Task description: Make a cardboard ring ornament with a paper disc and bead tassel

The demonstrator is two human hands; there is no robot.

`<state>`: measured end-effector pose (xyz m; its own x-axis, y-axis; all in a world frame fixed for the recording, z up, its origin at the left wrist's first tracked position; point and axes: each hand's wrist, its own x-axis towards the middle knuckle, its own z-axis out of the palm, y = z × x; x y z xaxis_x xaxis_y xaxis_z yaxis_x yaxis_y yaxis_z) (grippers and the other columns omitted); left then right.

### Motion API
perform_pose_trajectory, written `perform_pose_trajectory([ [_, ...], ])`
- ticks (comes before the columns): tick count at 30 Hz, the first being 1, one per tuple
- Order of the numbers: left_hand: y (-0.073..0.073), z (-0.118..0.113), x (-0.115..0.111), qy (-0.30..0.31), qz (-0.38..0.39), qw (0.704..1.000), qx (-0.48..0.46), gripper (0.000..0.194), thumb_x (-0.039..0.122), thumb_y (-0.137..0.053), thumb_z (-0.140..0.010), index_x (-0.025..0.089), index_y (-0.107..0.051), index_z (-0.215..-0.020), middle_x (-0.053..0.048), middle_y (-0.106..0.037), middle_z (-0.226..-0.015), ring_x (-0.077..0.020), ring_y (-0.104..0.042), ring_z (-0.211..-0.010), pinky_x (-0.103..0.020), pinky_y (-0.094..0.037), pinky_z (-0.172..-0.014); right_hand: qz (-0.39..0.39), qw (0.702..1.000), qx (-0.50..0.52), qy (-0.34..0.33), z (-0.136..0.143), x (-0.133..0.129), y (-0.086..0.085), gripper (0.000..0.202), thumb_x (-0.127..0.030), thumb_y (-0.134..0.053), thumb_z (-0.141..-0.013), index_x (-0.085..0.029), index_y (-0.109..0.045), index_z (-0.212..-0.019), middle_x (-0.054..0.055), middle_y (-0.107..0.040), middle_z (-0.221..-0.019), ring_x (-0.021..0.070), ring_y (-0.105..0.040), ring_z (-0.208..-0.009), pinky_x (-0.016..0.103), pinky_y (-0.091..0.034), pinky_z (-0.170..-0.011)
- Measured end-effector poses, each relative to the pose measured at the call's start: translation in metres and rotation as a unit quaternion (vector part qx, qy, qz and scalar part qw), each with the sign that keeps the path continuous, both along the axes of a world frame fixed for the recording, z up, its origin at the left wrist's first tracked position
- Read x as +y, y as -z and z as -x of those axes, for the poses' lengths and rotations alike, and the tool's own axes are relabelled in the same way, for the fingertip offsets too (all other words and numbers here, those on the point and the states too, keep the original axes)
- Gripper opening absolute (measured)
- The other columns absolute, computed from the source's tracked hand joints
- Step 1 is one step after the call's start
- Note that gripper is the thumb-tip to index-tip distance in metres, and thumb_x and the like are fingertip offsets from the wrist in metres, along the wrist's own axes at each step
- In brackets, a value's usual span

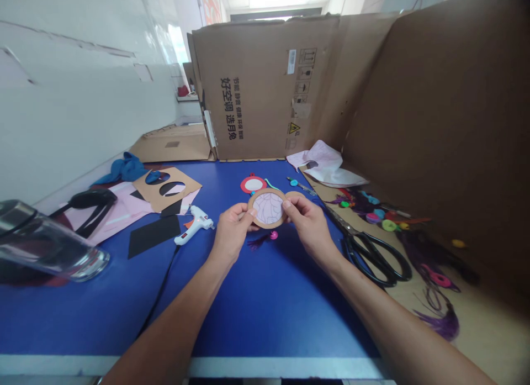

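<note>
Both hands are closed on a round cardboard ring (255, 223) that frames a disc of pale lilac patterned fabric (268, 208). My left hand (232, 227) pinches its left edge, and my right hand (308, 222) grips the right edge. Behind my right fingers shows the curved edge of another cardboard piece (293, 195); whether it is joined to the ring I cannot tell. Just beyond lies a red ring with a white centre (253, 184), next to a pale green cord (271, 184). Below the ring, a pink bead (274, 235) and a dark purple tassel (258, 241) rest on the blue table.
Left are a white glue gun (196, 225), black sheet (154, 235), cardboard with round holes (168, 189) and a glass bottle (53, 247). Right are black-handled scissors (375, 255), a compass-like tool (301, 185), coloured beads (389, 225) and crumpled fabric (327, 164). Cardboard walls (265, 92) stand behind.
</note>
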<state>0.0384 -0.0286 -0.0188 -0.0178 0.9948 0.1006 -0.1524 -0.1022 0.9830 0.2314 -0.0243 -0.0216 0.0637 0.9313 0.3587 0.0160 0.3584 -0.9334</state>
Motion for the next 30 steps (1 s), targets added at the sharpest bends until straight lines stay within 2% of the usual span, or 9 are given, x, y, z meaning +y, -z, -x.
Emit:
perform_pose_trajectory([
  [9, 0.0028, -0.0005, 0.0008, 0.032, 0.004, 0.999, 0.023, 0.032, 0.045, -0.088, -0.081, 0.017, -0.078, -0.092, -0.004, -0.081, -0.079, -0.0175, -0.076, -0.071, -0.028, -0.064, -0.071, 0.013, 0.999, 0.031, -0.023, 0.0012, -0.0005, -0.0033, 0.039, -0.062, -0.080, -0.088, -0.024, -0.073, -0.094, 0.003, -0.071, -0.092, 0.0207, -0.060, -0.083, 0.033, -0.051, -0.075],
  [16, 0.0072, -0.0023, 0.0006, 0.067, 0.000, 0.997, 0.045, 0.029, 0.044, -0.085, -0.082, 0.018, -0.079, -0.092, -0.002, -0.079, -0.079, -0.0146, -0.073, -0.069, -0.026, -0.062, -0.072, 0.024, 0.999, 0.046, 0.001, -0.0013, -0.0018, -0.0035, 0.030, -0.053, -0.082, -0.086, -0.024, -0.074, -0.089, 0.002, -0.069, -0.087, 0.0212, -0.059, -0.083, 0.033, -0.048, -0.073],
  [30, 0.0085, -0.0008, 0.0004, 0.084, -0.007, 0.994, 0.069, 0.028, 0.044, -0.083, -0.086, 0.018, -0.079, -0.094, -0.002, -0.079, -0.080, -0.0157, -0.073, -0.070, -0.028, -0.061, -0.073, 0.028, 0.999, 0.037, 0.001, -0.0007, -0.0011, -0.0010, 0.032, -0.054, -0.082, -0.086, -0.024, -0.072, -0.086, 0.001, -0.069, -0.084, 0.0201, -0.058, -0.079, 0.031, -0.047, -0.068],
])
